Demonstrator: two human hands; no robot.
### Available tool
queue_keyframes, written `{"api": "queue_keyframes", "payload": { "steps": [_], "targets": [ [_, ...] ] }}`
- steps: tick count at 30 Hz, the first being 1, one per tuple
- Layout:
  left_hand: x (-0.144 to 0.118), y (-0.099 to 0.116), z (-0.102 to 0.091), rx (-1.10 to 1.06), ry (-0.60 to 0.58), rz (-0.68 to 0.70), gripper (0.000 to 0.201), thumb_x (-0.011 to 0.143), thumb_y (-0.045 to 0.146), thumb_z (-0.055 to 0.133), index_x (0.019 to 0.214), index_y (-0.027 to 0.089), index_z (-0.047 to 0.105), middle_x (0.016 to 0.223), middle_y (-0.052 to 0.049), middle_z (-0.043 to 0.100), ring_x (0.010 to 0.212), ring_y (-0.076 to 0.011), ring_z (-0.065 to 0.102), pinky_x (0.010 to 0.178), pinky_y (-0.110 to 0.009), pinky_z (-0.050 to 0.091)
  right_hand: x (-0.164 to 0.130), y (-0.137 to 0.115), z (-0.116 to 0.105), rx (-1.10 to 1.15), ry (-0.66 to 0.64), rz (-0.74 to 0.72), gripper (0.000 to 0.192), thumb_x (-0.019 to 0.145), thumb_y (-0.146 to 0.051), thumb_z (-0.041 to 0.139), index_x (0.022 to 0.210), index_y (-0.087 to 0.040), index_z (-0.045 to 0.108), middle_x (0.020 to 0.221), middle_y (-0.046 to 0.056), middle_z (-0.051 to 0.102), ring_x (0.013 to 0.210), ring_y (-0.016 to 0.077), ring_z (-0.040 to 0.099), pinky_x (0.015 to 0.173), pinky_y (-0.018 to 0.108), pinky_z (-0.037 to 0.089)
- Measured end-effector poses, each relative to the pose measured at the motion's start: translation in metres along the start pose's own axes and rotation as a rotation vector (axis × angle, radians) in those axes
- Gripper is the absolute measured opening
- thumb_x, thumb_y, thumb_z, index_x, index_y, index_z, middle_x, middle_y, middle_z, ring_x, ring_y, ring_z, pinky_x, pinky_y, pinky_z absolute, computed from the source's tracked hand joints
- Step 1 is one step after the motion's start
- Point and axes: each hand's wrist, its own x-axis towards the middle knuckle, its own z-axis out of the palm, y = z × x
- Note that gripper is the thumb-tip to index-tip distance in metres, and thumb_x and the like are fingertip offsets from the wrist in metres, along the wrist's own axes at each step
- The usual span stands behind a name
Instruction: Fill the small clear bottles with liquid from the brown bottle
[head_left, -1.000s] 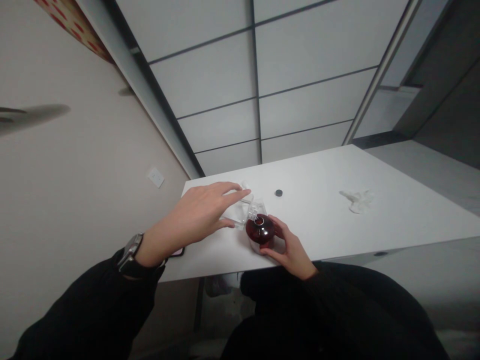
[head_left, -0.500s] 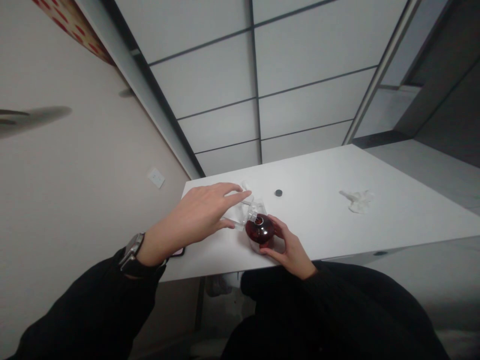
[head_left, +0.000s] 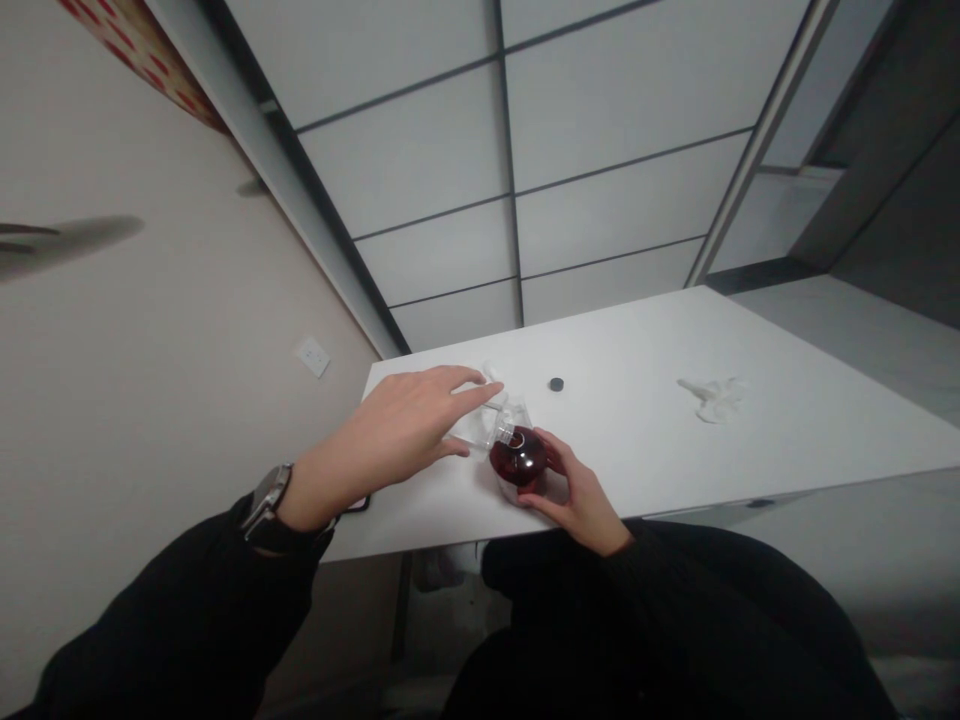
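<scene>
My left hand (head_left: 411, 425) grips a clear bottle (head_left: 477, 432), tipped so that its neck meets the mouth of a dark red, rounded bottle (head_left: 517, 462). Whether liquid is flowing between them is too small to tell. My right hand (head_left: 576, 492) wraps around the side of the red bottle and keeps it upright on the white table (head_left: 630, 440). Behind the two bottles lies a small dark cap (head_left: 556, 384). Other clear plastic (head_left: 516, 408) shows just behind the necks, partly hidden.
Crumpled white tissue (head_left: 716, 400) lies toward the table's right side. A phone-like dark-edged object (head_left: 357, 505) is partly covered by my left wrist. White panelled sliding doors (head_left: 442, 190) stand behind the table, and a wall with a socket (head_left: 313, 356) is at the left.
Both hands and both bottles hold almost the same position. The view has shifted very slightly.
</scene>
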Motion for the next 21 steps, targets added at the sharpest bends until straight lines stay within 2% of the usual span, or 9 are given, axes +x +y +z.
{"api": "queue_keyframes", "payload": {
  "steps": [12, 21],
  "targets": [
    [0.0005, 0.0002, -0.0003, 0.027, -0.009, 0.007, 0.073, 0.088, 0.032, 0.082, 0.153, 0.027, 0.048, 0.155, -0.011, 0.057, 0.137, -0.0321, 0.059, 0.099, -0.043, 0.058, -0.0001, -0.0021, -0.0004, 0.005, 0.001, -0.012, 0.086, 0.082, -0.040, 0.085, 0.155, -0.031, 0.041, 0.156, 0.012, 0.055, 0.143, 0.0327, 0.056, 0.120, 0.053, 0.047],
    [0.0007, 0.0008, -0.0019, 0.040, 0.006, 0.015, 0.073, 0.087, 0.032, 0.084, 0.151, 0.027, 0.050, 0.152, -0.011, 0.059, 0.135, -0.0310, 0.061, 0.097, -0.040, 0.058, 0.0005, -0.0013, -0.0007, 0.004, 0.002, -0.006, 0.086, 0.082, -0.041, 0.085, 0.155, -0.031, 0.041, 0.156, 0.012, 0.055, 0.143, 0.0327, 0.056, 0.120, 0.053, 0.047]
  ]
}}
